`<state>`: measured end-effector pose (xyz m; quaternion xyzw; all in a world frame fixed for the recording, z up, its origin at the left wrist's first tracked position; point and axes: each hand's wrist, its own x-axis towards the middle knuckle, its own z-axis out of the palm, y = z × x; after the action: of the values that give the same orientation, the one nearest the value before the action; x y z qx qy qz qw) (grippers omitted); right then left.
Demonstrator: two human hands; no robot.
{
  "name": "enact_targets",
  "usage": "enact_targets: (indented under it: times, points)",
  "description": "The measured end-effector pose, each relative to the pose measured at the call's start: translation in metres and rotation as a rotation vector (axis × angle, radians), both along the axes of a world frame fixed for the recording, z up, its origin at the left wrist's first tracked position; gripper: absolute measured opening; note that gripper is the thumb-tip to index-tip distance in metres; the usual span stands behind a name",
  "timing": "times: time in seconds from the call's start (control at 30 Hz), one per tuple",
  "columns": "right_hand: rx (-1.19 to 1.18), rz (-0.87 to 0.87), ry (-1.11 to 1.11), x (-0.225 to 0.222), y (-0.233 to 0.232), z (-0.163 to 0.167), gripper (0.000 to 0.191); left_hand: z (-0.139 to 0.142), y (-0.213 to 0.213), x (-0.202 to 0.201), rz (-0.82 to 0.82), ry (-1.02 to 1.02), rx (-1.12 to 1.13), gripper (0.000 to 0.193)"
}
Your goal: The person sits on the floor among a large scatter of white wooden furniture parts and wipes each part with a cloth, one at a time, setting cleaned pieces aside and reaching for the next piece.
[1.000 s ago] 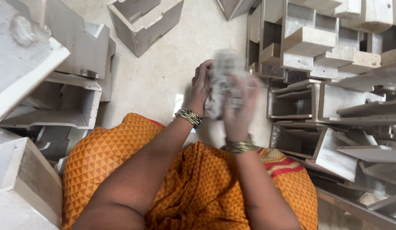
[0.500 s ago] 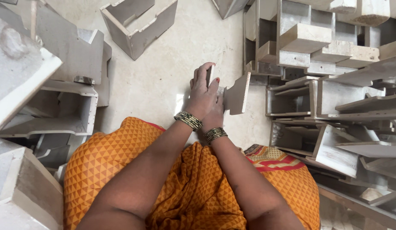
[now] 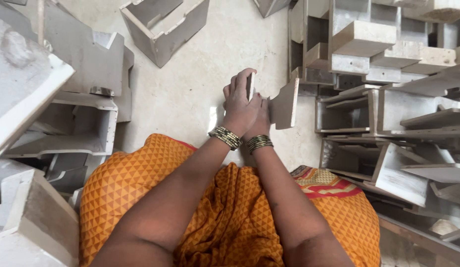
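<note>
Hands pressed together: left hand (image 3: 240, 101) atop right hand (image 3: 261, 116), both gripping pale flat panel (image 3: 284, 105), upright, jutting rightward from right hand.

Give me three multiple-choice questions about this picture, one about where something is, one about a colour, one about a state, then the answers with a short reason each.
1. Where is the flat pale board held?
A. Above the floor, ahead of the lap
B. On the right stack
C. On the knee

2. What colour is the patterned cloth over the lap?
A. Blue
B. Orange
C. Green

3. How are the hands placed?
A. Far apart
B. Resting on the lap
C. Together at the board

Answers: 1 A, the stone floor shows beneath it. 2 B, orange with small triangles. 3 C, left hand overlaps right hand beside the board.
</note>
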<state>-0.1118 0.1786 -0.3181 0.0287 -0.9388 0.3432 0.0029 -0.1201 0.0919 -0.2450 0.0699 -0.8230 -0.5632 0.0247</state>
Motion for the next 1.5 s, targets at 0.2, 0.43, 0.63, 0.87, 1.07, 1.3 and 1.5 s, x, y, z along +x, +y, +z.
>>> enact_targets:
  times: [0.2,0.43,0.63,0.87,1.07,1.3,1.5]
  points:
    - [0.113,0.193,-0.051,0.014,0.006,0.005,0.081,-0.004,0.002,0.007,0.043,0.064,0.032,0.056]
    - [0.404,0.323,-0.124,0.043,-0.002,0.02,0.056,-0.004,0.001,0.01,0.065,0.051,0.061,0.055]
    - [0.634,0.388,-0.262,0.062,-0.001,0.033,0.024,-0.006,0.001,0.008,0.059,0.021,0.036,0.053]
    - [0.209,0.12,-0.367,0.064,0.013,0.06,0.032,-0.012,-0.003,0.008,0.054,0.021,0.043,0.051]
    - [-0.115,0.035,0.193,0.072,0.024,0.114,0.052,-0.009,-0.006,0.009,0.023,0.09,0.041,0.049]
    - [-0.516,0.073,0.199,0.055,0.016,0.087,0.034,-0.006,0.0,0.019,-0.025,0.092,-0.026,0.049]
    - [-0.353,0.159,0.126,0.033,0.018,0.018,0.038,0.008,0.002,0.021,-0.002,0.014,-0.09,0.051]
